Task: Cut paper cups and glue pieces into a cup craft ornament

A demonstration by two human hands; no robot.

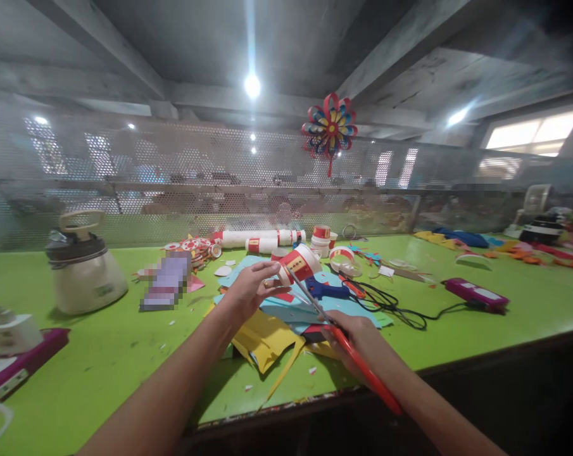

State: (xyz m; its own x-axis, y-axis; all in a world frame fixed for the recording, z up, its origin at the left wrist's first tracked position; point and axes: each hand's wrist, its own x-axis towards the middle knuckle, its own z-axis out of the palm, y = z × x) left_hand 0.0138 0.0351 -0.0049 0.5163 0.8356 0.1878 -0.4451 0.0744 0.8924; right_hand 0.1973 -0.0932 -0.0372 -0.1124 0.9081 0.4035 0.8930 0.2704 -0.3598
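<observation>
My left hand (pixel 254 285) is closed around the base of a white paper cup (pixel 301 263) with a red band and yellow label. The cup lies tilted in the air above the worktop. In my right hand (pixel 350 339) are scissors (pixel 346 345) with red handles, and their blades point up to the left at the cup. Whether the blades bite into the cup wall, I cannot tell. Just behind, a blue glue gun (pixel 327 289) rests on light blue sheets (pixel 286 307). Yellow paper (pixel 264 339) lies under my hands.
Stacked paper cups (pixel 262 245) and a cut cup ring (pixel 342 258) stand at the back. A black cable (pixel 395 304) runs to a purple power strip (pixel 476 294). A large jug (pixel 84 272) and a second power strip (pixel 25 361) are left. A paper flower (pixel 332 128) hangs on the mesh.
</observation>
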